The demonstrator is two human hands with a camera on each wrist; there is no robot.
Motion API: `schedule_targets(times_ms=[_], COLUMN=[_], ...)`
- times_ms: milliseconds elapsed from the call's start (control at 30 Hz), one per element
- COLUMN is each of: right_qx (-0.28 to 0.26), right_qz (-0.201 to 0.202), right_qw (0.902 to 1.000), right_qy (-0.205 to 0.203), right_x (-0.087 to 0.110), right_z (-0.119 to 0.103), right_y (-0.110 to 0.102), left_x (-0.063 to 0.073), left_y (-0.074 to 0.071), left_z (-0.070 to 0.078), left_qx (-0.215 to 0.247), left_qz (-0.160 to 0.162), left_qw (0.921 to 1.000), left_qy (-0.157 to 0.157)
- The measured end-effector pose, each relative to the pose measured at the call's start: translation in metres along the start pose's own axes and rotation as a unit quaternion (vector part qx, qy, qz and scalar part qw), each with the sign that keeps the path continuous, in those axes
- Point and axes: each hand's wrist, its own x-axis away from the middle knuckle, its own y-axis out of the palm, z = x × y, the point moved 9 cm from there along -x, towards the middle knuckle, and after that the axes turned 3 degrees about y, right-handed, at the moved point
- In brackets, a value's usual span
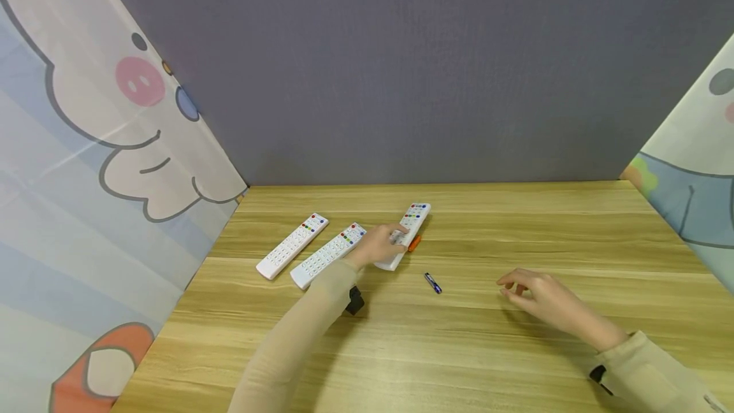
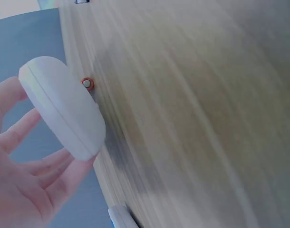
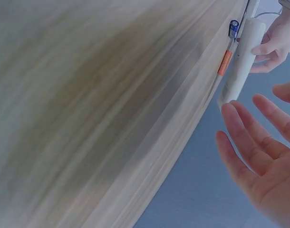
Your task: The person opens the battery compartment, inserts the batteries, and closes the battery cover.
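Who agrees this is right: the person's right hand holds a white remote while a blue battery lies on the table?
Wrong hand: the head view shows the left hand holding a white remote; the blue battery lies on the table.

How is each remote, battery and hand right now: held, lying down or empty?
Held remote: buttons up, in the left hand.
Left hand: gripping that remote.
Right hand: fingers loosely bent, holding nothing.
Leftmost remote: lying on the table, buttons up.
Middle remote: lying on the table, buttons up.
Orange battery: lying on its side.
Blue battery: lying on its side.
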Motion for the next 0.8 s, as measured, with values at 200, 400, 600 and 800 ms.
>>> schedule_targets(times_ms=[200, 400, 600, 800], right_qx=[-0.006, -0.01, -0.02, -0.026], right_qz=[-0.007, -0.01, -0.014, -0.027], right_qw=[0.9999, 0.9999, 0.9997, 0.9993], right_qy=[0.004, -0.001, 0.005, 0.009], right_x=[-0.001, -0.001, -0.002, -0.004], right_z=[0.0, -0.001, -0.003, -0.007], right_y=[0.001, 0.003, 0.006, 0.008], left_x=[0.005, 0.011, 0.019, 0.027], left_y=[-0.001, -0.005, -0.008, -0.01], left_z=[-0.003, 0.001, 0.008, 0.013], left_qx=[0.114, 0.171, 0.245, 0.292], left_qz=[0.012, 0.033, 0.045, 0.054], left_qw=[0.9934, 0.9847, 0.9681, 0.955], left_qy=[-0.006, 0.008, 0.024, 0.0])
